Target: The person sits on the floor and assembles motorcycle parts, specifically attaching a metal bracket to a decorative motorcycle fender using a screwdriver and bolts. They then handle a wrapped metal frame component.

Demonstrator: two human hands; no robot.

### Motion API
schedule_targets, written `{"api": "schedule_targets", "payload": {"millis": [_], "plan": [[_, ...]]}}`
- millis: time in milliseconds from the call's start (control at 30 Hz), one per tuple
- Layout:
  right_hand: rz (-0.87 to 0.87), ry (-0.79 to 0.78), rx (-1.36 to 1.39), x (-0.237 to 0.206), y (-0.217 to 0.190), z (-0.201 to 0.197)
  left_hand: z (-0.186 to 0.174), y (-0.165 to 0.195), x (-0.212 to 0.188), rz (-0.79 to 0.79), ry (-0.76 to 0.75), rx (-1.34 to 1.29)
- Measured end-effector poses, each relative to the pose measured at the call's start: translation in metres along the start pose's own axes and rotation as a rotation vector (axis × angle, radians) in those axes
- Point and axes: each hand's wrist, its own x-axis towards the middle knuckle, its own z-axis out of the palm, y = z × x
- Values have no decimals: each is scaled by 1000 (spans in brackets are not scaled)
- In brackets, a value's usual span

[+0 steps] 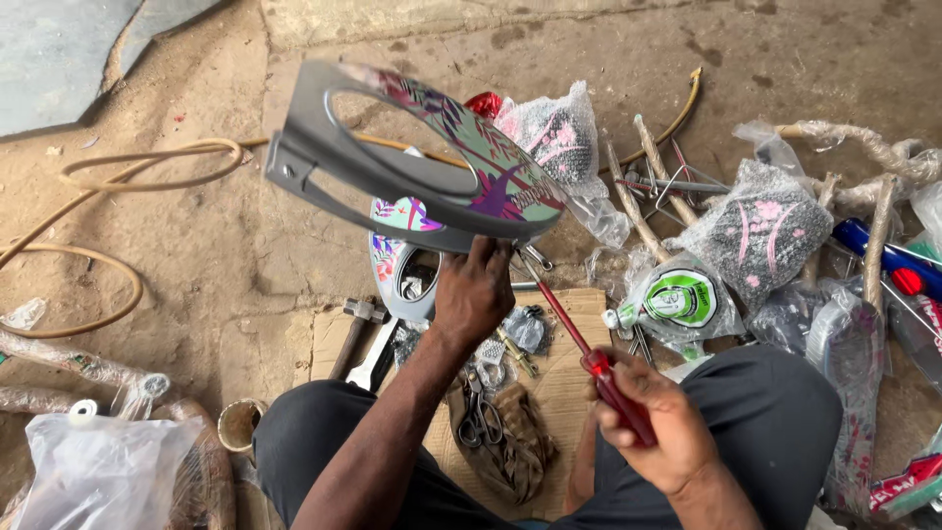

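Note:
My left hand [473, 292] grips the near end of a grey plastic chain guard [412, 162] with a colourful patterned face and holds it up off the ground, tilted to the left. In my right hand [659, 424] is a red-handled screwdriver [587, 351]; its shaft points up and to the left, and its tip reaches the guard's near end beside my left hand. A second patterned guard piece [404, 257] lies on the ground under the raised one.
A cardboard sheet [561, 383] between my knees carries pliers [478, 412], small bagged parts and a rag. A hammer [353, 329] lies at its left edge. Wrapped bicycle parts [760, 231] and rods spread to the right. A tan hose [128, 177] loops at the left.

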Motion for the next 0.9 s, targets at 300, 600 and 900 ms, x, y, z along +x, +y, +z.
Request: {"api": "schedule_targets", "payload": {"millis": [300, 600, 900], "plan": [[-44, -41, 104, -4, 10, -7, 4, 9, 5, -21, -84, -51], [-1106, 178, -1801, -13, 18, 6, -9, 12, 5, -25, -44, -40], [-942, 247, -1878, -1, 26, -9, -9, 13, 0, -21, -3, -72]]}}
